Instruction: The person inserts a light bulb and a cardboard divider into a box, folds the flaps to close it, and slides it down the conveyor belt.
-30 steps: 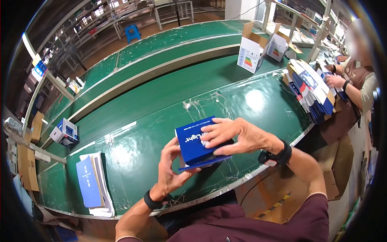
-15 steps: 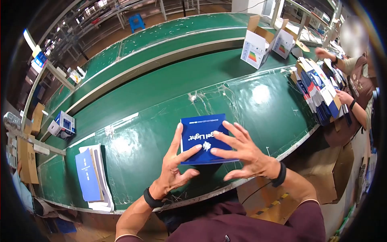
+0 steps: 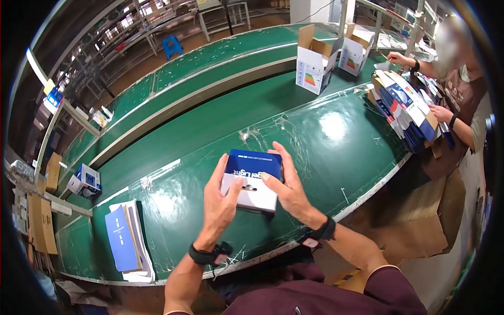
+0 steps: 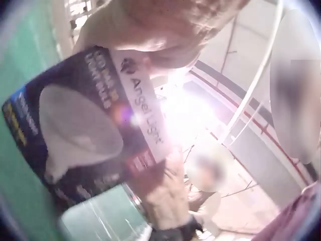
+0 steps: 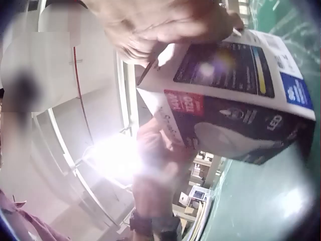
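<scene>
Both hands grip a blue and white box (image 3: 253, 164) above the green work surface in the head view. My left hand (image 3: 219, 202) lies along its left side, thumb on the white front face. My right hand (image 3: 293, 191) holds the right side, its thumb on the front near a small dark cutout. A bulb picture and the words "Angel Light" show on the box (image 4: 80, 130) in the left wrist view, beneath the left hand (image 4: 160, 30). In the right wrist view the right hand (image 5: 165, 25) is over the box's (image 5: 225, 95) edge.
Flat blue and white sheets (image 3: 123, 241) lie at the left, with a small box (image 3: 85, 181) behind them. Two open cartons (image 3: 311, 68) stand at the back right. Flattened boxes (image 3: 407, 105) are piled at the right, beside another person's hand (image 3: 442, 113).
The hands, spread over the blue top half a second ago, now grip the box at both sides. The box has tilted, and its white face shows. The other person's arm has moved.
</scene>
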### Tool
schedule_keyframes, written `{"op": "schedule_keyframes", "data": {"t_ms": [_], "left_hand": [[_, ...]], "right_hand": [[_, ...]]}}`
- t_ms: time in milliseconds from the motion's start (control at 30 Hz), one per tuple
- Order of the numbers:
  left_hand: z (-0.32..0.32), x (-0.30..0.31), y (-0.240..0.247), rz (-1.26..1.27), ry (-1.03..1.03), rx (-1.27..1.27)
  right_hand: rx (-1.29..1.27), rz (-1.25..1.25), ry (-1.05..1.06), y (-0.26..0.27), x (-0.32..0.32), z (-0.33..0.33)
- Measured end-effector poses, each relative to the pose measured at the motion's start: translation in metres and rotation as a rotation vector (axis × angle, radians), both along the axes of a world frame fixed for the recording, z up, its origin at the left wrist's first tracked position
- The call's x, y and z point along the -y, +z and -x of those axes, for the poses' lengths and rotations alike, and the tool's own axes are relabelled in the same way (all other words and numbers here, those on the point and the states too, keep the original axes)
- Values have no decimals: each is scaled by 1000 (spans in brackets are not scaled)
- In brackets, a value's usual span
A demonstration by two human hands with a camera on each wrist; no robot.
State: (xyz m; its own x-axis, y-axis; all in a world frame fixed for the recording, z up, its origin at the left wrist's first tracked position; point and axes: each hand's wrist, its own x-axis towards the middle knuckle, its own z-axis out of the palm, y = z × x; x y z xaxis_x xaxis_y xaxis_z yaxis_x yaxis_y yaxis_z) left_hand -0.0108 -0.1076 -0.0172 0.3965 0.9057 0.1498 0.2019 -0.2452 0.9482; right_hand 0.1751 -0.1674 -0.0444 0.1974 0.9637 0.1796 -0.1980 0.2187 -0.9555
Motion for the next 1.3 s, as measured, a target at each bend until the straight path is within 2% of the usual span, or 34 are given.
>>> {"op": "schedule_keyframes", "data": {"t_ms": [33,100,133,167,233,300,433,500,600,633,667,700,800,900,967,1100,1133,1200,1267,1300], "left_hand": [[2,-8,8,-51,-25,-156],[-8,-15,10,-376,67,-546],[-19,-13,10,-515,102,-721],[-26,-15,12,-656,135,-897],[-31,-21,10,-612,170,-960],[-27,-32,8,-693,175,-973],[-17,-71,20,-513,43,-960],[-6,-93,20,-500,123,-1001],[46,-137,39,-670,365,-1094],[69,-160,49,-588,431,-1109],[95,-187,53,-514,486,-1150],[113,-204,65,-414,526,-1179],[182,-265,46,-308,611,-1261],[227,-316,8,-110,676,-1283],[260,-349,-15,-115,651,-1272],[262,-352,-16,-117,657,-1335],[261,-354,-17,-106,690,-1303],[260,-357,-10,-94,755,-1290],[266,-365,-9,-51,794,-1286],[265,-367,-7,-33,815,-1285]], "right_hand": [[-25,-56,-50,-5,-6,9],[101,-95,-139,-23,-25,21],[21,-70,-92,-17,-29,26],[-174,-54,94,-16,-36,26],[-497,6,213,-14,-44,21],[-522,24,342,-12,-44,10],[-196,79,362,-7,-69,-12],[-55,111,339,5,-85,-43],[356,-138,-31,30,-115,-124],[712,-168,-214,43,-124,-160],[1100,-355,-438,53,-136,-199],[1199,-481,-513,63,-155,-237],[1505,-386,-712,102,-193,-315],[1796,-375,-603,127,-225,-359],[1922,-260,-329,137,-246,-381],[1670,-194,-147,151,-275,-365],[1492,-81,-128,160,-262,-325],[1463,-26,-173,176,-240,-256],[1544,-216,-145,178,-224,-212],[1626,-400,-113,176,-215,-199]]}}
